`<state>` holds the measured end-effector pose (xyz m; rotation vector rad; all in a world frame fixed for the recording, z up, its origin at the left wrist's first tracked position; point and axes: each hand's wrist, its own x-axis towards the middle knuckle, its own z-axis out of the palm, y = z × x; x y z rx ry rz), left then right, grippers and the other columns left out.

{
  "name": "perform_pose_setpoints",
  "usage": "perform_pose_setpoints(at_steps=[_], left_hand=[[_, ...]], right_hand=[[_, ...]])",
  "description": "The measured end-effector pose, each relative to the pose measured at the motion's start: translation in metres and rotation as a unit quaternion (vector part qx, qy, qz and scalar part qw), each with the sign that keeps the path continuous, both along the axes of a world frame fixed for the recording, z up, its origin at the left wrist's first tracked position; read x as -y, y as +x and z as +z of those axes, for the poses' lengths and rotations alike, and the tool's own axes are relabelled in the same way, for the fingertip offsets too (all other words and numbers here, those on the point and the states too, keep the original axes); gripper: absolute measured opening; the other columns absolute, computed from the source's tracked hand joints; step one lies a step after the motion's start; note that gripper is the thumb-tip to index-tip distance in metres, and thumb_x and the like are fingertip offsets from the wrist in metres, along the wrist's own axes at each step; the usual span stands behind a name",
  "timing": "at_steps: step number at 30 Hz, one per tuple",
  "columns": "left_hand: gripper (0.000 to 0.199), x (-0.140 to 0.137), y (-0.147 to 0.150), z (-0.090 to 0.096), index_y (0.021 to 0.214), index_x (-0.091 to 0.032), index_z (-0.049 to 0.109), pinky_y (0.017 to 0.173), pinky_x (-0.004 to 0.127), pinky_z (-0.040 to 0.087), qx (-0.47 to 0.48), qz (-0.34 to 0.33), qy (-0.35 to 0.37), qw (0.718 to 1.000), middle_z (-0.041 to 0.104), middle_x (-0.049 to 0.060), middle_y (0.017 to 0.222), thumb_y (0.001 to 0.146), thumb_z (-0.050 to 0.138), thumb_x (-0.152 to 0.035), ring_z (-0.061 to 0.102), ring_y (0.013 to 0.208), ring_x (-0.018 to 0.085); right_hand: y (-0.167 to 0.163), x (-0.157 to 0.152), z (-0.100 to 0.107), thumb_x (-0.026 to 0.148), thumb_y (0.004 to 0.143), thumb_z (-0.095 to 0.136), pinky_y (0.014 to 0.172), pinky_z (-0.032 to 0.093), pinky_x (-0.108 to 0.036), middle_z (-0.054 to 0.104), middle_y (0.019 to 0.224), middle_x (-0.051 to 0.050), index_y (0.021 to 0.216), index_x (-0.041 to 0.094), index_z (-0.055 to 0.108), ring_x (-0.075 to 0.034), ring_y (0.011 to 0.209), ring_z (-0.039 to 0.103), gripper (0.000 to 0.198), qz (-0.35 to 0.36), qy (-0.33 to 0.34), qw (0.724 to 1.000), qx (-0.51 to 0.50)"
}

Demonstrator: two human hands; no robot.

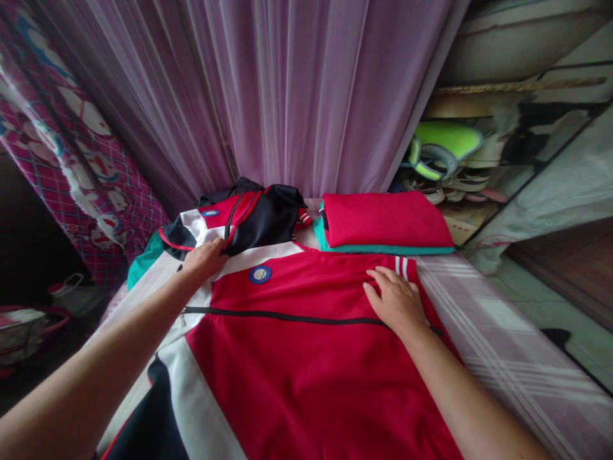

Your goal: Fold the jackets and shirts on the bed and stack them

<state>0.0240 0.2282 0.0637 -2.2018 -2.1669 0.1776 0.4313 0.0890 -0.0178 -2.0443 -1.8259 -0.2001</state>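
A red, white and navy zip jacket (297, 358) lies spread out, its round blue badge (260, 275) facing up and its black zipper running left to right. My left hand (205, 257) is at the jacket's far shoulder, fingers closed on the fabric at the white and navy edge; the fingertips are partly hidden. Flat on the red front rests my right hand (396, 297), fingers spread beside the white-striped hem (405, 268). Just beyond my left hand, a bunched navy and red garment (211, 213) shows another badge and zipper.
A folded red garment (383, 217) lies on teal cloth (412, 250) at the back right. The jacket lies on a checked bedsheet (498, 326). Purple curtains (306, 96) hang behind. Shelves at the right hold shoes (469, 182) and a lime-green item (447, 140).
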Motion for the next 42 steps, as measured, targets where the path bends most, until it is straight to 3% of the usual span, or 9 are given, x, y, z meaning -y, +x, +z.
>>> perform_pose_setpoints(at_steps=[7, 11, 15, 20, 26, 31, 37, 40, 42], left_hand=[[0.041, 0.006, 0.008, -0.011, 0.126, -0.02, 0.057, 0.089, 0.043, 0.05, 0.029, 0.055, 0.08, 0.995, 0.059, 0.016, 0.13, 0.092, 0.04, -0.038, 0.062, 0.114, 0.033], [0.047, 0.04, 0.021, -0.022, 0.137, -0.019, 0.051, 0.106, 0.044, 0.043, 0.065, -0.065, 0.145, 0.985, 0.052, 0.014, 0.145, 0.094, 0.039, -0.032, 0.052, 0.129, 0.03], [0.049, 0.097, 0.028, -0.052, 0.139, -0.022, 0.054, 0.114, 0.044, 0.038, 0.126, -0.23, 0.097, 0.96, 0.053, 0.01, 0.147, 0.097, 0.039, -0.042, 0.047, 0.136, 0.027], [0.063, 0.141, 0.027, -0.084, 0.152, -0.027, 0.038, 0.118, 0.051, 0.031, 0.128, -0.295, 0.101, 0.942, 0.039, 0.009, 0.158, 0.095, 0.043, -0.054, 0.032, 0.147, 0.031], [0.066, 0.141, 0.028, -0.083, 0.155, -0.033, 0.031, 0.121, 0.055, 0.023, 0.131, -0.32, 0.085, 0.935, 0.038, 0.006, 0.158, 0.095, 0.043, -0.057, 0.027, 0.149, 0.03], [0.062, 0.141, 0.028, -0.076, 0.154, -0.032, 0.032, 0.123, 0.052, 0.019, 0.14, -0.363, 0.033, 0.921, 0.045, 0.004, 0.155, 0.097, 0.04, -0.055, 0.033, 0.147, 0.026], [0.067, 0.139, 0.025, -0.08, 0.155, -0.031, 0.03, 0.123, 0.052, 0.019, 0.153, -0.372, 0.049, 0.914, 0.044, 0.007, 0.155, 0.095, 0.042, -0.058, 0.035, 0.146, 0.028], [0.065, 0.138, 0.026, -0.082, 0.155, -0.034, 0.029, 0.122, 0.053, 0.019, 0.148, -0.376, 0.051, 0.913, 0.043, 0.006, 0.156, 0.096, 0.041, -0.059, 0.034, 0.146, 0.028], [0.06, 0.136, 0.027, -0.08, 0.153, -0.037, 0.032, 0.121, 0.055, 0.02, 0.139, -0.381, 0.045, 0.913, 0.041, 0.005, 0.157, 0.097, 0.039, -0.058, 0.034, 0.146, 0.028]], right_hand=[[-0.002, 0.002, -0.001, 0.034, 0.094, 0.043, 0.094, 0.043, -0.045, 0.06, 0.136, -0.013, 0.129, 0.023, 0.062, -0.029, 0.119, 0.056, 0.041, 0.002, 0.0, 1.0, 0.027], [-0.004, 0.002, 0.0, 0.036, 0.096, 0.04, 0.095, 0.042, -0.043, 0.06, 0.137, -0.013, 0.132, 0.021, 0.059, -0.029, 0.121, 0.055, 0.044, 0.0, -0.008, 0.999, 0.044], [-0.005, 0.005, 0.007, 0.035, 0.097, 0.04, 0.096, 0.042, -0.043, 0.06, 0.138, -0.013, 0.132, 0.019, 0.06, -0.029, 0.121, 0.056, 0.043, 0.013, -0.002, 0.999, 0.046], [-0.025, -0.011, 0.036, 0.029, 0.097, 0.042, 0.095, 0.044, -0.037, 0.07, 0.12, -0.009, 0.123, 0.022, 0.068, -0.026, 0.109, 0.061, 0.037, 0.1, -0.007, 0.994, 0.038], [-0.08, -0.066, 0.038, 0.032, 0.099, 0.042, 0.101, 0.043, -0.034, 0.066, 0.132, -0.006, 0.126, 0.026, 0.067, -0.021, 0.119, 0.059, 0.037, 0.217, -0.088, 0.972, 0.008], [-0.095, -0.088, 0.014, 0.038, 0.099, 0.043, 0.111, 0.035, -0.044, 0.049, 0.151, -0.008, 0.137, 0.024, 0.058, -0.024, 0.138, 0.043, 0.043, 0.188, -0.099, 0.977, 0.02], [-0.076, -0.049, 0.022, 0.036, 0.1, 0.039, 0.113, 0.035, -0.041, 0.052, 0.149, -0.008, 0.139, 0.023, 0.057, -0.022, 0.138, 0.045, 0.045, 0.211, -0.069, 0.975, 0.016], [-0.037, -0.022, 0.022, 0.037, 0.1, 0.037, 0.117, 0.028, -0.047, 0.047, 0.153, -0.009, 0.144, 0.024, 0.051, -0.024, 0.142, 0.039, 0.048, 0.111, -0.063, 0.991, 0.029], [-0.009, -0.012, 0.023, 0.038, 0.1, 0.036, 0.115, 0.029, -0.054, 0.044, 0.154, -0.012, 0.146, 0.023, 0.048, -0.027, 0.143, 0.038, 0.05, 0.003, -0.121, 0.992, 0.021]])
